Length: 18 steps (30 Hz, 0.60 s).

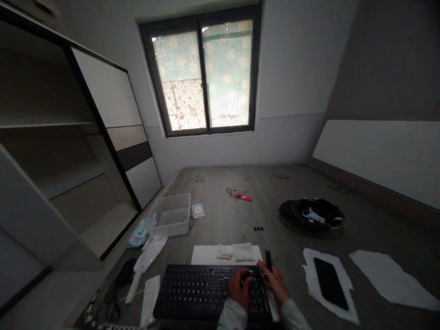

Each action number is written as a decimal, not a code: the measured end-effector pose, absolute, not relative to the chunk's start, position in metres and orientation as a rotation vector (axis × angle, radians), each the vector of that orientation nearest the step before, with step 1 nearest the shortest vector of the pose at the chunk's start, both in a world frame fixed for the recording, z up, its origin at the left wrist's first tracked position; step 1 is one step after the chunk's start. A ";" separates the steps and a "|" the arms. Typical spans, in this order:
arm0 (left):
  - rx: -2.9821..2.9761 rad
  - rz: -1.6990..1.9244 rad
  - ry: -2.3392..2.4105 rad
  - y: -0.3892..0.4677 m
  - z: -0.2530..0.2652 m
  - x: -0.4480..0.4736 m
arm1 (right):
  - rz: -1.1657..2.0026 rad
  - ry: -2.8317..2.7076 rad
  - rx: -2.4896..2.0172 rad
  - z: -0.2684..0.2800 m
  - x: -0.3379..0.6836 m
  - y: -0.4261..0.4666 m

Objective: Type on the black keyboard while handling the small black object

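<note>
A black keyboard [199,293] lies at the near edge of a grey surface [240,215]. My left hand [239,288] rests on the keyboard's right part, fingers curled over the keys. My right hand [273,282] is beside it at the keyboard's right end and grips a small dark stick-like tool [268,260] that points upward. Just beyond the keyboard lies a white sheet [206,255] with two white folded wipes [237,251] on it.
A black phone [330,283] lies on white paper to the right, another white paper [392,279] farther right. A black cap [314,213], a red wrapper [242,196], a clear plastic tub [172,214] and packets sit beyond. Open shelves stand left.
</note>
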<state>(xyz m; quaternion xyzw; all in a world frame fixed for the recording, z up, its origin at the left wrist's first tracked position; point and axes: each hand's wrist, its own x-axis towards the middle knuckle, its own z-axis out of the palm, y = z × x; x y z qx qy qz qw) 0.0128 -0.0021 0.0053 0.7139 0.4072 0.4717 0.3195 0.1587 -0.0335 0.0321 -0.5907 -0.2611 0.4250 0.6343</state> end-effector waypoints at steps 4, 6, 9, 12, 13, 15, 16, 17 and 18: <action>1.837 1.155 1.158 -0.006 0.016 0.012 | 0.914 -0.809 -1.521 0.041 0.160 -0.037; 1.810 1.099 1.200 -0.008 0.021 0.012 | 0.920 -0.869 -1.535 0.042 0.159 -0.039; 1.738 1.011 1.200 -0.010 0.024 0.012 | 0.954 -0.891 -1.529 0.040 0.158 -0.041; 1.696 0.975 1.163 -0.010 0.023 0.012 | 0.972 -0.914 -1.510 0.037 0.158 -0.043; 1.687 0.973 1.153 -0.010 0.022 0.012 | 0.972 -0.923 -1.504 0.037 0.158 -0.043; 1.662 0.972 1.136 -0.010 0.020 0.013 | 0.966 -0.936 -1.501 0.037 0.158 -0.043; 1.650 0.972 1.130 -0.010 0.019 0.013 | 0.961 -0.940 -1.503 0.038 0.157 -0.043; 1.645 0.972 1.123 -0.009 0.018 0.013 | 0.956 -0.943 -1.507 0.038 0.157 -0.042; 1.650 0.975 1.116 -0.009 0.018 0.012 | 0.952 -0.945 -1.512 0.038 0.157 -0.042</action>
